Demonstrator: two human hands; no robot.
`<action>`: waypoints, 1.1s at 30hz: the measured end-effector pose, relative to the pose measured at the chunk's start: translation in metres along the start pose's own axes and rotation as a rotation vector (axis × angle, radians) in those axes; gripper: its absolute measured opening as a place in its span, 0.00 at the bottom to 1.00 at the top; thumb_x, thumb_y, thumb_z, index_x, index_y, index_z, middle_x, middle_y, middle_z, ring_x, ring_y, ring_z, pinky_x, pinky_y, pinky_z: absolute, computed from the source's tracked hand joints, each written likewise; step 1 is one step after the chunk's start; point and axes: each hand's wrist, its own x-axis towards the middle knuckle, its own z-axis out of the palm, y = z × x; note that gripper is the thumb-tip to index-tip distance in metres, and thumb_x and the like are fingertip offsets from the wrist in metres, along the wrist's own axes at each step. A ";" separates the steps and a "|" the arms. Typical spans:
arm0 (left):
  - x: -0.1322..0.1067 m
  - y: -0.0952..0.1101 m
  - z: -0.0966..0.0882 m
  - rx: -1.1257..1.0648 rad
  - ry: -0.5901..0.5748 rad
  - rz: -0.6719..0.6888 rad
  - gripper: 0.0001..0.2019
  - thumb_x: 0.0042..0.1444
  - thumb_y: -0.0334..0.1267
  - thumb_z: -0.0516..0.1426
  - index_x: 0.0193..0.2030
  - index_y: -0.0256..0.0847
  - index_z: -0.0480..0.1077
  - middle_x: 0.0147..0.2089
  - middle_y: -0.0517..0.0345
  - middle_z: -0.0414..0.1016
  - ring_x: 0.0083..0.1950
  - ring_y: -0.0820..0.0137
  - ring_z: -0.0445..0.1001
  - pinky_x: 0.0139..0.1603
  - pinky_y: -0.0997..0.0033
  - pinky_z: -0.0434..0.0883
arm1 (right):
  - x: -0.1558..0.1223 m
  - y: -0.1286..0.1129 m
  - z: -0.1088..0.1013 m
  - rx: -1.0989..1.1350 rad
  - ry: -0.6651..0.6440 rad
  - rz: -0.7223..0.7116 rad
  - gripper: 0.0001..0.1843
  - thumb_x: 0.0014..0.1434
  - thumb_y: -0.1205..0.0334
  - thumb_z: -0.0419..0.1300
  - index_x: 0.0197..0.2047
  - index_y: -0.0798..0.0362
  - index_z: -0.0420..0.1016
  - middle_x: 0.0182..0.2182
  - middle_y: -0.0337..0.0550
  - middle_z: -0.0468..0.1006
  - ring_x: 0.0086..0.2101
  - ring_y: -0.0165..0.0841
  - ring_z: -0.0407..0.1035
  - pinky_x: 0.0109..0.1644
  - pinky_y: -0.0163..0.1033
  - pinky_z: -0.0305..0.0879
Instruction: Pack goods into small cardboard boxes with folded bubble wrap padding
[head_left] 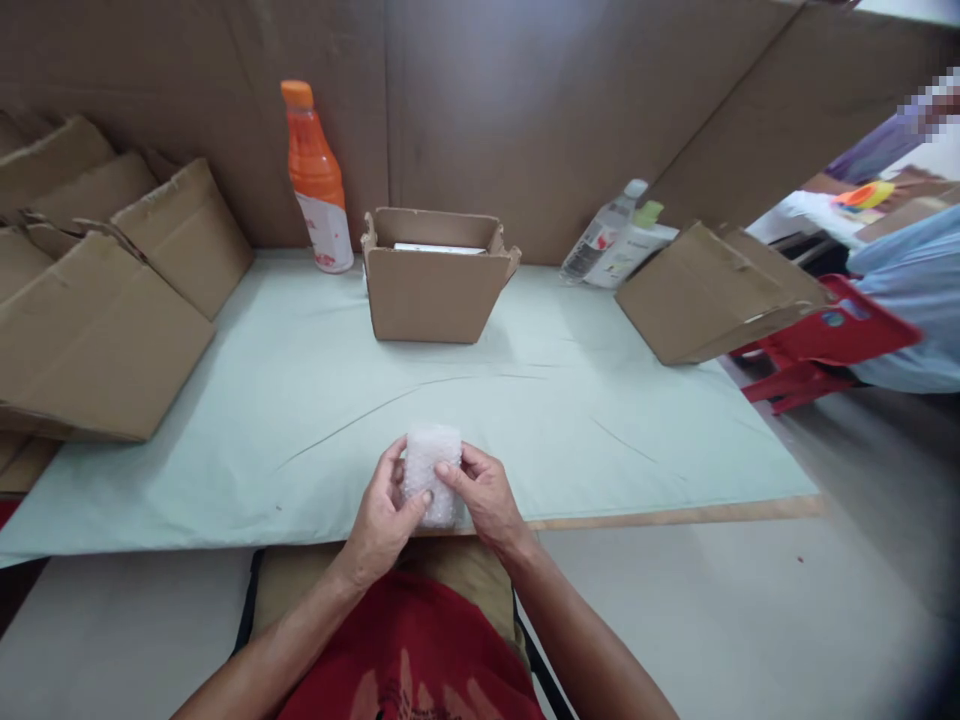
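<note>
A small rectangular packet wrapped in clear bubble wrap [433, 455] is held upright just above the table's front edge. My left hand [384, 505] grips its left side, with the thumb on the near face. From the right, my right hand [484, 492] closes on the other edge, its thumb pressed against the upper face. What lies inside the wrap cannot be made out. Straight ahead on the table stands an open cardboard box [431, 295] with something white and flat inside.
The table has a pale green cover [247, 400]. Several cardboard boxes [97, 320] crowd its left side. At the back stand an orange bottle [315, 170] and a clear bottle [604, 235]. A tilted box [705, 295] sits right, near a red chair [832, 330] and a seated person.
</note>
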 end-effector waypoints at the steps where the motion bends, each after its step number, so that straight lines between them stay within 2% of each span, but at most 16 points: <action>1: 0.001 0.000 0.000 0.084 0.005 0.004 0.38 0.55 0.40 0.63 0.71 0.41 0.55 0.57 0.47 0.73 0.56 0.62 0.75 0.58 0.62 0.72 | 0.002 0.000 -0.002 0.005 -0.014 0.019 0.21 0.53 0.48 0.71 0.43 0.53 0.77 0.36 0.41 0.79 0.38 0.34 0.71 0.43 0.37 0.68; 3: 0.003 0.000 -0.002 0.246 -0.019 0.018 0.37 0.57 0.38 0.60 0.73 0.41 0.53 0.53 0.50 0.73 0.50 0.66 0.76 0.54 0.64 0.73 | 0.006 -0.001 -0.010 -0.003 -0.043 0.048 0.26 0.50 0.48 0.73 0.47 0.53 0.76 0.37 0.40 0.79 0.37 0.33 0.71 0.41 0.36 0.67; 5: 0.008 0.001 -0.007 0.389 -0.102 0.028 0.37 0.58 0.37 0.58 0.73 0.40 0.52 0.48 0.53 0.74 0.43 0.69 0.75 0.47 0.67 0.74 | 0.010 -0.005 -0.019 -0.051 -0.078 0.074 0.28 0.48 0.50 0.74 0.49 0.52 0.75 0.36 0.38 0.77 0.35 0.31 0.69 0.38 0.34 0.65; 7: 0.020 0.007 -0.013 0.496 -0.231 0.064 0.36 0.58 0.36 0.58 0.73 0.40 0.53 0.45 0.55 0.75 0.40 0.69 0.75 0.44 0.67 0.74 | 0.014 -0.010 -0.030 -0.121 -0.102 0.091 0.24 0.48 0.51 0.74 0.44 0.53 0.75 0.32 0.36 0.74 0.31 0.29 0.65 0.36 0.33 0.63; 9: 0.039 0.024 -0.019 0.605 -0.298 0.190 0.35 0.58 0.39 0.60 0.72 0.41 0.56 0.48 0.52 0.77 0.43 0.67 0.77 0.47 0.65 0.75 | 0.019 -0.018 -0.041 -0.159 -0.085 0.093 0.20 0.50 0.50 0.73 0.38 0.54 0.74 0.29 0.35 0.71 0.29 0.27 0.62 0.34 0.33 0.61; 10: 0.053 0.037 -0.021 0.670 -0.287 0.298 0.34 0.59 0.40 0.60 0.71 0.41 0.57 0.51 0.50 0.77 0.47 0.65 0.77 0.50 0.63 0.75 | 0.021 -0.022 -0.048 -0.161 -0.053 0.085 0.20 0.50 0.50 0.73 0.37 0.54 0.73 0.28 0.34 0.70 0.29 0.27 0.62 0.34 0.33 0.60; 12: 0.085 0.073 -0.022 0.829 -0.173 0.584 0.31 0.60 0.42 0.61 0.69 0.42 0.59 0.58 0.45 0.75 0.56 0.60 0.76 0.58 0.57 0.73 | 0.025 -0.030 -0.062 -0.162 0.023 0.062 0.21 0.50 0.49 0.73 0.37 0.54 0.73 0.29 0.35 0.71 0.30 0.28 0.62 0.35 0.33 0.61; 15: 0.145 0.131 -0.015 1.071 0.027 0.978 0.26 0.62 0.36 0.57 0.67 0.41 0.62 0.64 0.44 0.72 0.67 0.55 0.68 0.68 0.50 0.65 | 0.027 -0.038 -0.083 -0.175 0.097 0.050 0.21 0.50 0.48 0.73 0.35 0.54 0.72 0.30 0.37 0.71 0.31 0.30 0.63 0.34 0.34 0.62; 17: 0.185 0.160 -0.010 1.203 0.113 1.086 0.28 0.59 0.31 0.56 0.67 0.39 0.62 0.65 0.43 0.70 0.72 0.52 0.62 0.71 0.45 0.60 | 0.027 -0.038 -0.094 -0.180 0.121 0.056 0.20 0.51 0.48 0.72 0.34 0.53 0.71 0.29 0.37 0.71 0.30 0.30 0.63 0.33 0.34 0.62; 18: 0.204 0.168 -0.009 1.257 0.133 1.103 0.28 0.57 0.29 0.56 0.66 0.37 0.63 0.62 0.43 0.72 0.71 0.51 0.64 0.71 0.43 0.59 | 0.026 -0.037 -0.098 -0.180 0.131 0.059 0.20 0.52 0.48 0.72 0.35 0.52 0.71 0.29 0.36 0.70 0.30 0.30 0.63 0.32 0.34 0.62; 20: 0.232 0.174 -0.008 1.321 0.143 1.090 0.25 0.55 0.28 0.55 0.61 0.35 0.67 0.51 0.46 0.77 0.62 0.52 0.72 0.68 0.42 0.62 | 0.026 -0.035 -0.105 -0.182 0.153 0.058 0.18 0.53 0.48 0.71 0.36 0.51 0.71 0.29 0.37 0.70 0.30 0.31 0.64 0.32 0.35 0.63; 22: 0.247 0.169 -0.010 1.317 0.139 1.074 0.16 0.55 0.29 0.54 0.51 0.37 0.71 0.40 0.52 0.78 0.49 0.58 0.76 0.63 0.45 0.67 | 0.026 -0.034 -0.111 -0.198 0.174 0.045 0.18 0.54 0.49 0.71 0.39 0.51 0.73 0.30 0.38 0.72 0.31 0.33 0.65 0.33 0.36 0.65; 24: 0.245 0.160 -0.012 1.268 0.118 1.092 0.09 0.56 0.29 0.53 0.42 0.41 0.71 0.34 0.56 0.76 0.41 0.63 0.74 0.62 0.46 0.69 | 0.027 -0.037 -0.116 -0.221 0.195 0.023 0.19 0.53 0.48 0.71 0.41 0.51 0.75 0.32 0.40 0.74 0.32 0.34 0.67 0.34 0.37 0.66; 26: 0.229 0.153 -0.011 1.219 0.082 1.139 0.06 0.57 0.29 0.53 0.38 0.42 0.70 0.33 0.59 0.75 0.37 0.66 0.72 0.66 0.45 0.67 | 0.028 -0.046 -0.120 -0.233 0.233 -0.016 0.20 0.52 0.46 0.72 0.40 0.52 0.77 0.32 0.41 0.76 0.32 0.35 0.68 0.35 0.38 0.67; 29: 0.184 0.147 -0.007 1.195 0.044 1.176 0.07 0.59 0.28 0.53 0.39 0.42 0.70 0.33 0.61 0.76 0.36 0.68 0.73 0.69 0.44 0.64 | 0.027 -0.071 -0.122 -0.210 0.316 -0.106 0.21 0.49 0.45 0.73 0.37 0.52 0.78 0.30 0.41 0.77 0.30 0.34 0.68 0.35 0.38 0.67; 33: 0.108 0.141 -0.008 1.239 -0.005 1.142 0.09 0.61 0.25 0.52 0.43 0.42 0.69 0.35 0.59 0.77 0.37 0.69 0.75 0.70 0.45 0.63 | 0.016 -0.114 -0.112 -0.174 0.360 -0.276 0.20 0.46 0.46 0.76 0.35 0.50 0.79 0.27 0.40 0.77 0.28 0.33 0.69 0.31 0.37 0.68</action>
